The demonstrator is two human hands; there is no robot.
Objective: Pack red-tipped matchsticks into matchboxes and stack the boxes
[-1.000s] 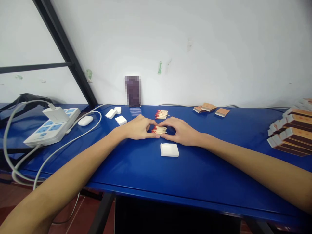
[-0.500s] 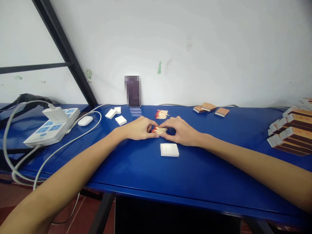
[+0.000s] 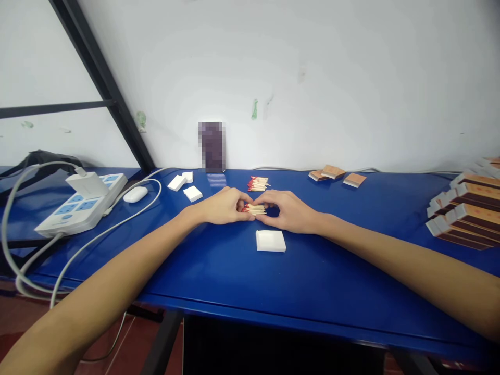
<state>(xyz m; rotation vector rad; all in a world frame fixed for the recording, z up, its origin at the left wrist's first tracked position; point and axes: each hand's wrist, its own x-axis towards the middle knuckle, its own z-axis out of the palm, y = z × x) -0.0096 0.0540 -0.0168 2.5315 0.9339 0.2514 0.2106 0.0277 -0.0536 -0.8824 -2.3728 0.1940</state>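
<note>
Between my hands lies a bunch of red-tipped matches (image 3: 255, 209), heads to the left. My left hand (image 3: 224, 205) curls its thumb and fingers around the head end. From the right, my right hand (image 3: 287, 210) closes its thumb and forefinger along the far and near sides of the same bunch. The fingertips of both hands meet or nearly meet. Just in front sits a white matchbox tray (image 3: 271, 241), flat on the blue table (image 3: 219, 265). A second pile of matches (image 3: 258, 184) rests behind my hands.
Three small white boxes (image 3: 192, 194) and a phone (image 3: 213, 148) against the wall are at back left. Brown matchbox sleeves (image 3: 354, 180) lie back right; stacked matchboxes (image 3: 472, 219) stand far right. A power strip (image 3: 80, 208), cables and a white case (image 3: 135, 194) occupy the left.
Both hands stay around the matches, with the bunch looking slightly more even. The whole view has shifted a little; the other objects keep their places.
</note>
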